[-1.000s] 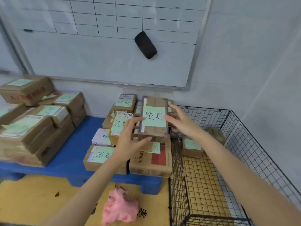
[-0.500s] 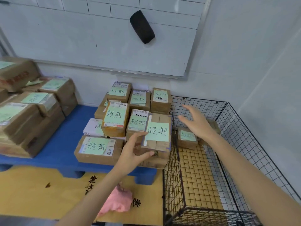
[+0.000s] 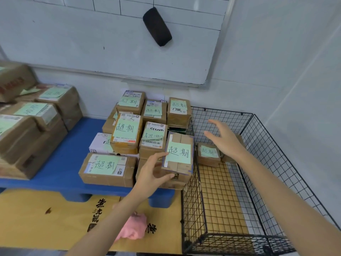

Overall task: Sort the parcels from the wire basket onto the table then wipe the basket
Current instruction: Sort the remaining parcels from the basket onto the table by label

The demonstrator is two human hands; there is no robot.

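Item: brown parcel with a green handwritten note on top, lying on a larger box at the front right corner of the blue counter, just beside the left wall of the wire basket. Left hand: pinches this parcel at its left edge, fingertips on the top by the note, thumb against the front face. Right hand: wide open, fingers spread and straight, holding nothing, above the far end of the basket. Basket contents: 1 small parcel with a green note at the back left, and a 2nd brown parcel just beside it, mostly hidden behind the right hand; whether the hand touches either cannot be told. Counter contents: a cluster of noted parcels stacked behind and left of the held one, and a group of larger boxes at the far left. Foreground: pink cloth on a yellow board printed with black characters, partly covered by the left forearm. Wall: whiteboard carrying a black eraser.
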